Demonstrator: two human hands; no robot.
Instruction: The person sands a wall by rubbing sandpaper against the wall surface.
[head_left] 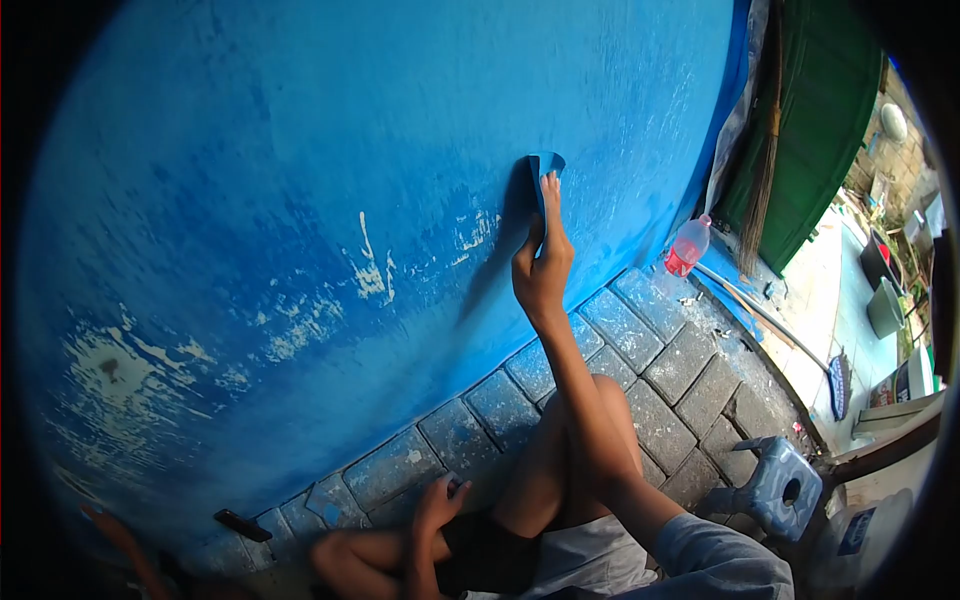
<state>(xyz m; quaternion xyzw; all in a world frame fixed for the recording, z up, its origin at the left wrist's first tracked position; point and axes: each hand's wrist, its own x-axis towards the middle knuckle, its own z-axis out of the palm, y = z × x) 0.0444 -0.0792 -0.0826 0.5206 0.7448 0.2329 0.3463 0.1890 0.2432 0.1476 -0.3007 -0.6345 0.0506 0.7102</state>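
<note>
My right hand [543,275] holds a curled sheet of sandpaper [545,165] against the blue wall [400,120]. Its fingers lie along the sheet, with the thumb on the near side. Around and left of it, the paint is scraped through to pale patches [370,275], the largest [110,365] being at the far left. My left hand [440,505] rests low by my bent leg, above the paving. Its fingers are curled, and a small dark spot shows at them; what they hold, if anything, is unclear.
Another person's hand [105,525] is at the lower left, near a dark flat object [243,525]. A plastic stool [785,490] stands on the paving stones [660,410] at right. Beyond are a plastic bottle [688,247], a broom [762,200] and a green panel [820,120].
</note>
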